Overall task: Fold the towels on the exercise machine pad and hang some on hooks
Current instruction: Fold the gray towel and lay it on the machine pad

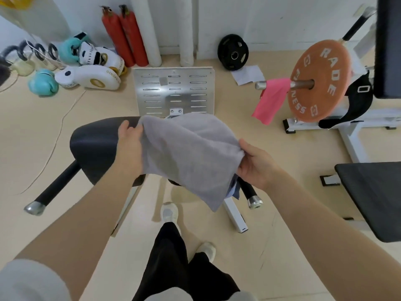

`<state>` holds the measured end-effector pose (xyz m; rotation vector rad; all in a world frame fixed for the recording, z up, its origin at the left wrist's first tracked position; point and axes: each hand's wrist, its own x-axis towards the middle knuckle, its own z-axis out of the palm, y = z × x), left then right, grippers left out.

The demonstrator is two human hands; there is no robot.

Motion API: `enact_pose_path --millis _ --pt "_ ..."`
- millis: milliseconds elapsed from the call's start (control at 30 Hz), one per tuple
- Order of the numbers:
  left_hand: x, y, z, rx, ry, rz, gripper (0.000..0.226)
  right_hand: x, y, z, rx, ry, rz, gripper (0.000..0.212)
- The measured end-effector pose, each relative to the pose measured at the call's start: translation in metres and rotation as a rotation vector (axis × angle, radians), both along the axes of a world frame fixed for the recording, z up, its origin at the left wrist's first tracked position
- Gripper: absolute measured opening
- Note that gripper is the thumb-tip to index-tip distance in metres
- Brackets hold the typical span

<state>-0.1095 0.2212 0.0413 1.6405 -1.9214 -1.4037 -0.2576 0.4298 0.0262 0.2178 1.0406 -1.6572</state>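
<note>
Head view, only one camera. Grey towel (191, 153) is held up in both hands, draped over the black exercise machine pad (95, 146); its lower corner hangs past the pad's near edge toward the floor (65, 118).

Left hand (130, 140) grips the towel's far-left edge, fingers (127, 124) curled over the top, thumb side hidden by cloth. Right hand (253, 164) pinches the bunched near-right edge, fingers wrapped round a wad of fabric. Neither hand is free.

Key relation: the towel's long axis runs diagonally, from the left hand at upper left down to the hanging corner at lower right. The two grips sit on opposite ends of the upper edge, so cloth spans between the hands, not beside them. The right hand is nearer the loose hanging end; the left is nearer the bare part of the pad.

A bit of blue fabric (235, 190) shows under the right hand, possibly another towel, too covered to tell.

Pink towel (271, 101) already hangs on the barbell sleeve (262, 85) next to the orange weight plate (319, 81), well apart from the hands.

Judgement: fold in progress. Next move likely needs the towel laid flat leftward on the pad.
</note>
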Motion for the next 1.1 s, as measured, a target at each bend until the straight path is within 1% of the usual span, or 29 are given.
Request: enact_pose_path --millis 33,67,100,167,200,233,267,300,333,367,433,467,500,567,600,667,700,733,767,833,900,967,1033,1100 --pt "0.000 0.019 0.004 0.054 0.122 -0.100 0.050 0.004 -0.007 0.006 -0.036 0.000 0.007 0.026" --pt "0.004 0.037 0.007 0.059 0.244 -0.194 0.050 0.009 -0.014 0.011 -0.063 0.007 0.024 0.023" --pt "0.002 0.051 0.005 -0.010 0.310 -0.324 0.053 0.014 -0.021 0.015 -0.074 0.024 0.047 0.021" --pt "0.003 0.082 -0.004 -0.119 0.361 -0.600 0.066 0.023 -0.032 0.023 -0.105 0.072 0.096 0.019" --pt "0.001 0.095 -0.005 -0.114 0.364 -0.634 0.071 0.027 -0.037 0.027 -0.120 0.107 0.115 0.017" --pt "-0.001 0.103 -0.005 -0.099 0.358 -0.607 0.073 0.030 -0.041 0.030 -0.126 0.149 0.132 0.014" --pt "-0.004 0.111 -0.004 -0.096 0.354 -0.525 0.071 0.035 -0.045 0.033 -0.121 0.175 0.149 0.012" --pt "-0.008 0.114 -0.004 -0.085 0.366 -0.415 0.065 0.038 -0.050 0.034 -0.098 0.193 0.161 0.009" --pt "-0.012 0.117 -0.003 -0.053 0.336 -0.324 0.055 0.042 -0.055 0.035 -0.067 0.231 0.169 0.011" --pt "-0.016 0.118 -0.003 -0.024 0.278 -0.277 0.040 0.045 -0.061 0.034 -0.019 0.296 0.187 0.017" --pt "-0.022 0.113 -0.007 0.023 0.245 -0.229 0.008 0.047 -0.072 0.037 0.078 0.411 0.221 0.027" --pt "-0.023 0.108 -0.006 0.046 0.267 -0.179 0.010 0.046 -0.076 0.041 0.126 0.417 0.220 0.031" --pt "-0.024 0.099 -0.005 0.061 0.314 -0.131 0.018 0.043 -0.080 0.041 0.180 0.403 0.186 0.034" --pt "-0.023 0.075 -0.004 0.059 0.416 -0.056 0.026 0.033 -0.085 0.038 0.340 0.410 0.092 0.030" --pt "-0.021 0.062 -0.002 0.052 0.414 -0.042 0.026 0.027 -0.087 0.035 0.389 0.396 0.027 0.026" --pt "-0.018 0.037 0.006 0.057 0.400 -0.086 0.026 0.016 -0.090 0.027 0.364 0.232 -0.156 0.013" --pt "-0.017 0.025 0.009 0.017 0.391 -0.168 0.026 0.010 -0.092 0.022 0.342 0.130 -0.250 0.009" --pt "-0.015 0.014 0.015 -0.061 0.351 -0.309 0.025 0.004 -0.093 0.018 0.326 0.044 -0.329 0.010" --pt "-0.013 0.002 0.022 -0.158 0.256 -0.500 0.023 -0.001 -0.094 0.015 0.289 -0.026 -0.381 0.011" --pt "-0.013 -0.025 0.033 -0.316 0.021 -0.867 0.011 -0.012 -0.101 0.015 0.199 -0.126 -0.441 0.015" --pt "-0.016 -0.050 0.040 -0.365 -0.131 -1.098 0.014 -0.024 -0.110 0.023 0.151 -0.173 -0.499 0.019" --pt "-0.019 -0.074 0.038 -0.388 -0.225 -1.165 0.026 -0.033 -0.124 0.043 0.180 -0.120 -0.510 0.022" --pt "-0.025 -0.095 0.032 -0.416 -0.256 -1.144 0.041 -0.040 -0.144 0.059 0.182 -0.079 -0.484 0.028" --pt "-0.030 -0.116 0.029 -0.443 -0.246 -1.069 0.045 -0.044 -0.162 0.071 0.129 -0.051 -0.350 0.033"
